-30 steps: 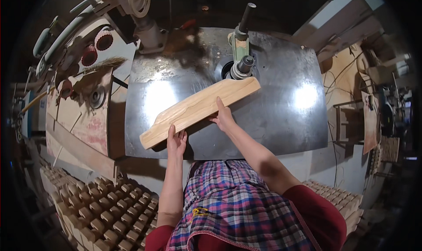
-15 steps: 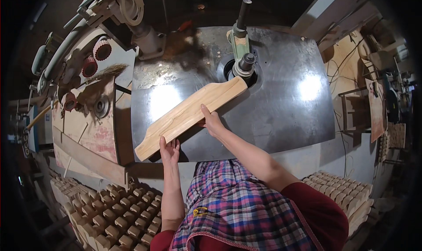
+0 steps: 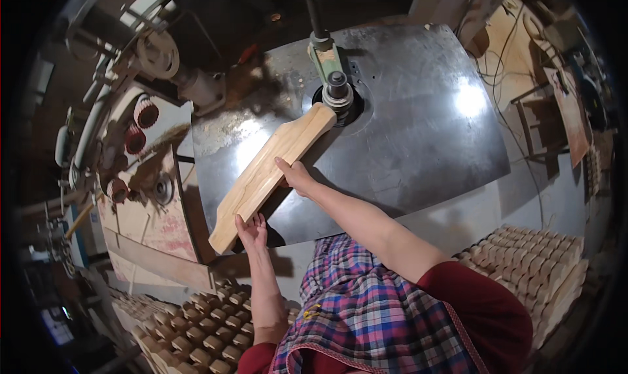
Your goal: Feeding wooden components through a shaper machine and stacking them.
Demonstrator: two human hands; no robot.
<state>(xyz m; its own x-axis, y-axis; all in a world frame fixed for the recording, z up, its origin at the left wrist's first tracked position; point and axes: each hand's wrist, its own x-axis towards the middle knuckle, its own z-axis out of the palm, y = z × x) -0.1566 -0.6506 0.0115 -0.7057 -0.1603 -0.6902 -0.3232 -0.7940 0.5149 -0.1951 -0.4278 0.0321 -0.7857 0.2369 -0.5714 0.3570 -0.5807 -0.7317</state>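
Observation:
A pale, shaped wooden board [image 3: 271,168] with narrowed ends lies slantwise over the metal machine table. Its far end meets the upright spindle cutter [image 3: 337,96]; whether they touch I cannot tell. My right hand [image 3: 293,174] grips the board's near edge around the middle, thumb on top and fingers underneath. Close to the board's near left end, my left hand [image 3: 252,231] holds the same edge, thumb on the upper face, other fingers partly curled at the side. A green arm [image 3: 327,60] reaches over to the spindle from behind.
The steel table [image 3: 418,132] has a dark round opening around the spindle. Stacks of shaped wood pieces stand at lower left [image 3: 203,328] and lower right [image 3: 523,269]. At left, a wooden bench [image 3: 154,227] carries red ribbed cylinders [image 3: 146,112] and a metal disc [image 3: 163,188]. Cables hang at right.
My view has turned and shifted, so the table and spindle appear further left and tilted. The board looks steeper in view, its far end still by the spindle. Both hands keep their hold.

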